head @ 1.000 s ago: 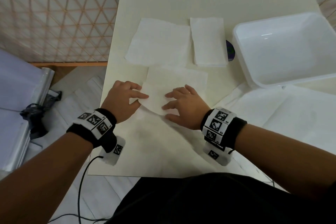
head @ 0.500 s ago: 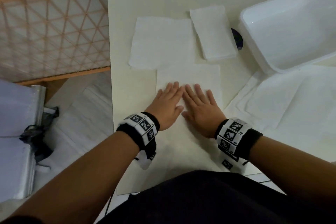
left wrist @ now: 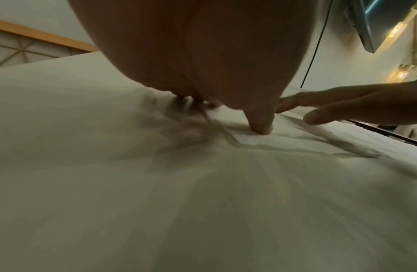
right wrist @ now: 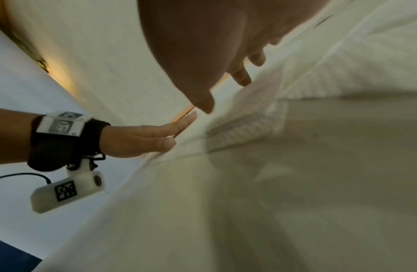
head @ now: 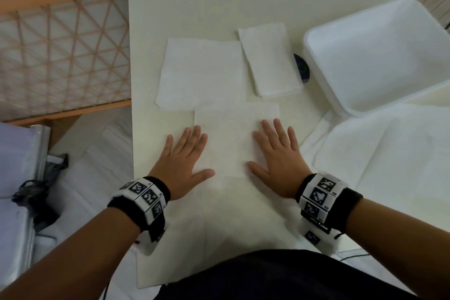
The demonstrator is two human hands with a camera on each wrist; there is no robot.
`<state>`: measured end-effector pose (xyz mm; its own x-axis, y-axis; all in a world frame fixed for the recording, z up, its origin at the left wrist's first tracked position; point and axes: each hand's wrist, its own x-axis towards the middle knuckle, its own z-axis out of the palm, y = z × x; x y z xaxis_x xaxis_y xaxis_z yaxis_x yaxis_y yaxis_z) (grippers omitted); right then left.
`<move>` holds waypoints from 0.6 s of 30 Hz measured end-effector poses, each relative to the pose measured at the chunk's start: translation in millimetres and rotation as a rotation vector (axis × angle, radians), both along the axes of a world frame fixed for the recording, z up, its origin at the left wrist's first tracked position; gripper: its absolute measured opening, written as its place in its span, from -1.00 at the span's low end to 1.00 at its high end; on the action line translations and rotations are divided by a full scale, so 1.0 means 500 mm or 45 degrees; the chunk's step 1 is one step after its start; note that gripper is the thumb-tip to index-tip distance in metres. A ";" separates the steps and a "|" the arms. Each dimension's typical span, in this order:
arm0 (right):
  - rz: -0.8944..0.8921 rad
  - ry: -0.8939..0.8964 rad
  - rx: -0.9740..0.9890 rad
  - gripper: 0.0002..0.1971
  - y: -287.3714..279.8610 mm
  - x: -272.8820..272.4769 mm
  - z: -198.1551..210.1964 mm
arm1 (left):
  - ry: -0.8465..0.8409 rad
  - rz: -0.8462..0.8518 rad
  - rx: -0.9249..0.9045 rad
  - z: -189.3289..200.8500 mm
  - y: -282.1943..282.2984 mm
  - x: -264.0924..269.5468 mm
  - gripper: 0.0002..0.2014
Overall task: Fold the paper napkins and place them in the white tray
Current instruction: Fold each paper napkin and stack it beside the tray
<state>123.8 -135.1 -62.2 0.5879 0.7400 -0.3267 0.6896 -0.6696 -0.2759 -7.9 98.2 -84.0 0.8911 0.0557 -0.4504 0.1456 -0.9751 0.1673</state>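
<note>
Both the left hand (head: 181, 162) and right hand (head: 276, 157) lie flat, fingers (head: 280, 129) straight, pressing the folded napkin (head: 231, 134) on the bench (head: 194, 7); thin, limp paper, probably tears easily; best pinched at a corner.

**Three views over one folded napkin**

The head view looks steeply down from above and behind both hands, far enough off to take in both forearms, the left hand (head: 183, 158), the right hand (head: 275, 153) and the napkin (head: 231, 139) between them.

The left wrist view sits under the left hand (left wrist: 203, 55), almost on the table (left wrist: 203, 202), facing forward along the fingers; the right hand (left wrist: 356, 103) shows at its right side.

The right wrist view sits equally low under the right hand (right wrist: 203, 46), rolled sideways, facing forward and across to the left hand (right wrist: 142, 139).

All three share the napkin (right wrist: 244, 117) between the hands, and each wrist view catches the opposite hand.
</note>
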 end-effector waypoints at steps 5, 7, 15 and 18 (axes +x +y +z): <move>0.087 0.037 0.313 -0.56 0.045 0.045 0.022 | -0.027 0.043 -0.107 0.005 0.000 0.013 -0.07; 0.171 0.138 0.244 -0.56 0.068 0.049 0.027 | 0.008 0.071 -0.137 0.013 -0.011 0.016 -0.07; 0.120 0.285 0.163 -0.54 0.082 0.053 0.028 | -0.545 0.428 -0.380 0.065 -0.042 0.078 -0.42; 0.199 0.294 0.129 -0.61 0.086 0.054 0.033 | -0.426 0.258 -0.307 0.075 -0.046 0.141 -0.53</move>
